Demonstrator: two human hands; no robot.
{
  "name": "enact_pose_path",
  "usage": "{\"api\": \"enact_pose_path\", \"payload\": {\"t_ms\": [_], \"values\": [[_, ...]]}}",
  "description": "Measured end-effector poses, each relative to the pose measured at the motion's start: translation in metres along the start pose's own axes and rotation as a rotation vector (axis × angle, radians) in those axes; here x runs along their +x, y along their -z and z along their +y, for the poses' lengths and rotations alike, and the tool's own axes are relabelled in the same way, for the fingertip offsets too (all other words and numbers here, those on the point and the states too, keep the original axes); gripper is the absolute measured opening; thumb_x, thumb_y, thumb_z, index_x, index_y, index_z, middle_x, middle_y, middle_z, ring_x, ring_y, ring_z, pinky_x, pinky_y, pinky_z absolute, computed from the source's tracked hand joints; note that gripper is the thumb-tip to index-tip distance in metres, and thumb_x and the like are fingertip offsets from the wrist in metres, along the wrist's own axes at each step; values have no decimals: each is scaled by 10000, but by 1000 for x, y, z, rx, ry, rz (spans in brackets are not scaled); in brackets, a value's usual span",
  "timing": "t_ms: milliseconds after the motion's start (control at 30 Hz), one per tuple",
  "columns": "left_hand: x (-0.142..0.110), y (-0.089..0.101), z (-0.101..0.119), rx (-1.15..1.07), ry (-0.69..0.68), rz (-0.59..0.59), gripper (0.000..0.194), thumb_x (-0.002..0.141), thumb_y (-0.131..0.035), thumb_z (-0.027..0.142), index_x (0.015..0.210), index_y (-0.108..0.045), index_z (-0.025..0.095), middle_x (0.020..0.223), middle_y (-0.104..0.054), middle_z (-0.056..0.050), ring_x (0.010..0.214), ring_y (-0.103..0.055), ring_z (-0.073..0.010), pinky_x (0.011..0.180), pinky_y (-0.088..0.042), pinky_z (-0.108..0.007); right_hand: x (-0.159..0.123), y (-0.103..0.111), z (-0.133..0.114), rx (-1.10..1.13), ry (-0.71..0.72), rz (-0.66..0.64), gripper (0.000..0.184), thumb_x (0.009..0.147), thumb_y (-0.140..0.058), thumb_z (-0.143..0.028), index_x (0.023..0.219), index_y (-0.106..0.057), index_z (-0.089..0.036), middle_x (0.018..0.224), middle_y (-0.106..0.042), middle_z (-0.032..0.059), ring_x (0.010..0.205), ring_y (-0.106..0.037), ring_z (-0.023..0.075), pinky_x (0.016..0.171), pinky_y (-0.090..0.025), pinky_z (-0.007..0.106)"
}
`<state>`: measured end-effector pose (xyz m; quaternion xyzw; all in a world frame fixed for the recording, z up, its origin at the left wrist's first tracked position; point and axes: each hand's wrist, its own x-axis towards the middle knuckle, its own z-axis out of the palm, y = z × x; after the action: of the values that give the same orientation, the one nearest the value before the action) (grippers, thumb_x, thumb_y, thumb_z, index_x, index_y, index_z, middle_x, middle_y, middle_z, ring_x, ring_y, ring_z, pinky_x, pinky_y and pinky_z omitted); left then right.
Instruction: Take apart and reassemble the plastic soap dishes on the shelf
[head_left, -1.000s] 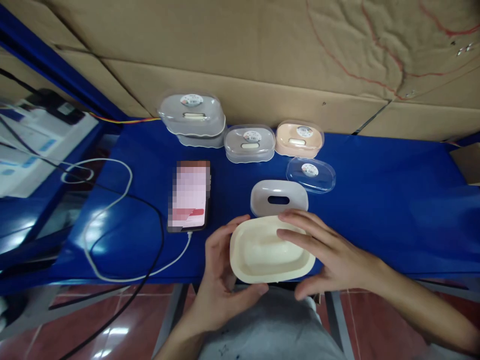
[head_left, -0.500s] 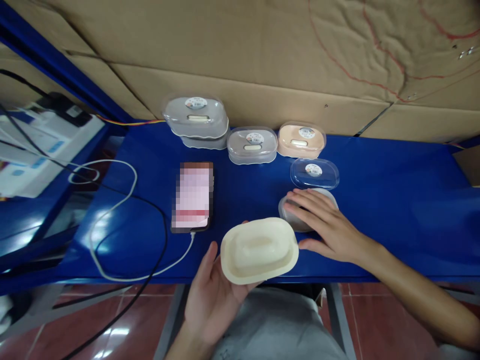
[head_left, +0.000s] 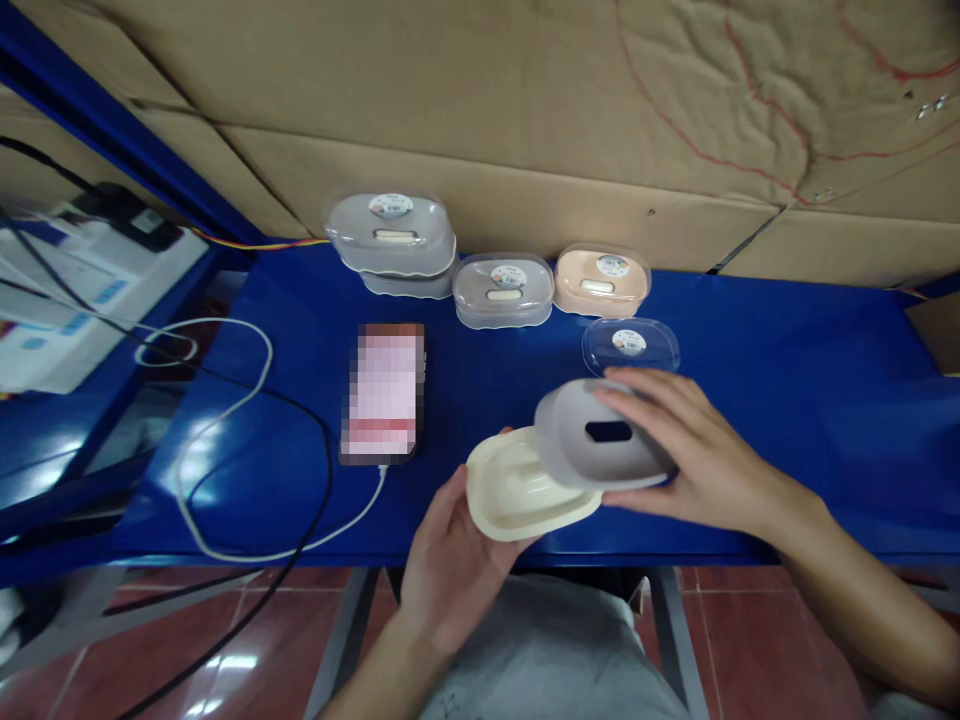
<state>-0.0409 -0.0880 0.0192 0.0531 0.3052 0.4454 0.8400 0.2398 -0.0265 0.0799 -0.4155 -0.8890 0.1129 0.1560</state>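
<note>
My left hand (head_left: 459,560) holds a cream oval plastic tray (head_left: 499,500) from below, tilted so its hollow side with a raised middle faces me. In my right hand (head_left: 690,450) is a grey oval plastic cover (head_left: 574,440) with a slot through its top. The cover overlaps the tray's right part and hides it; whether the two touch I cannot tell. Just behind my right fingers a clear oval lid (head_left: 600,345) with a round label lies on the table.
Along the cardboard wall stand grey oval boxes (head_left: 390,240), another grey box (head_left: 480,290) and a peach box (head_left: 581,270), all labelled. A phone (head_left: 384,390) with a white charging cable (head_left: 367,512) lies left of my hands. A power strip (head_left: 67,340) sits at far left.
My right hand has lifted the grey cover off the table and brought it left over the tray. My left hand has shifted slightly right with the cream tray.
</note>
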Motion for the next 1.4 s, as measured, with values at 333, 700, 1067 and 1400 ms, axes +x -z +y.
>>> {"api": "enact_pose_path", "payload": {"t_ms": [333,700,1067,1400], "values": [[14,-23,-10,-36,45,-36,530,1070,-473,600,1407,-675,243,1513,-676,-51,1573,-440,-331,1267,-432,-514,3,-18,-35,-126,163,-64,800,989,-682,-583,1645,-402,-223,1677,-466,171,1490,-471,385,1149,-436,570],[13,-21,-12,-63,-34,11,513,1028,-652,399,1513,-581,249,1461,-703,-76,1485,-547,-296,1248,-457,-468,6,-34,-33,-54,112,-75,846,995,-627,-655,1657,-367,-198,1692,-440,181,1525,-432,372,1201,-421,583],[11,-24,2,-166,11,43,463,1054,-642,388,1488,-625,226,1380,-757,-97,1492,-544,-346,1255,-428,-563,11,-10,38,-44,-12,-18,882,1028,-556,-647,1732,-155,-298,1799,-225,135,1649,-250,388,1306,-298,623],[12,-18,4,-153,25,108,452,1047,-650,349,1486,-624,246,1430,-732,-96,1488,-549,-348,1255,-424,-585,-21,-24,94,-149,-192,29,817,919,-733,-650,1607,-430,-331,1528,-540,150,1533,-420,454,1259,-263,758]]}}
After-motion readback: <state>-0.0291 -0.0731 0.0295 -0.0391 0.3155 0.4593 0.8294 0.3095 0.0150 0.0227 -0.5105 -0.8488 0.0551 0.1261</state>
